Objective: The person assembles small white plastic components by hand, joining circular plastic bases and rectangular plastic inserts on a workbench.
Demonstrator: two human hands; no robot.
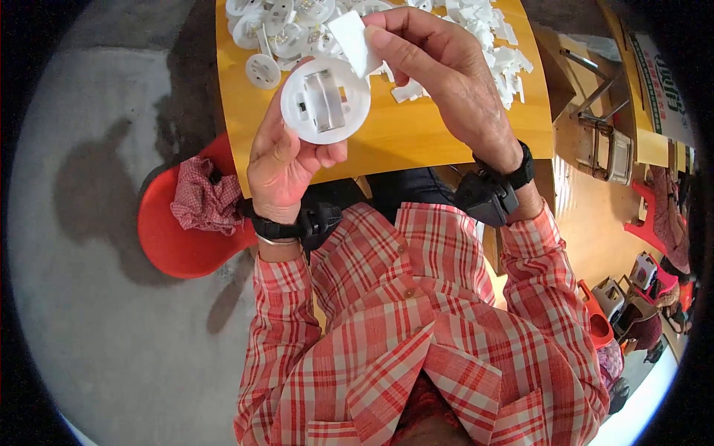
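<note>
Holding round white plastic housing (326,100) in left hand (286,160), with thumb and fingers around lower-left edge; showing recessed side with curved rectangular bay in middle. Pinching flat, 4-sided white plastic piece (353,43) between thumb and fingertips of right hand (446,74), just above and right of housing. Cannot tell contact between these 2 from this angle. Have both hands raised over yellow counter (424,141). Got heap of round white plastic parts (290,30) at far left of counter, with 1 loose white disc (262,71) near left edge. Got pile of small angular white plastic pieces (506,67) at far right, beyond right hand. Wearing red-and-white plaid shirt (372,334), plus 2 black wrist straps. See red plastic chair (171,241) left of counter, with pink checked cloth (204,197) crumpled on seat.
</note>
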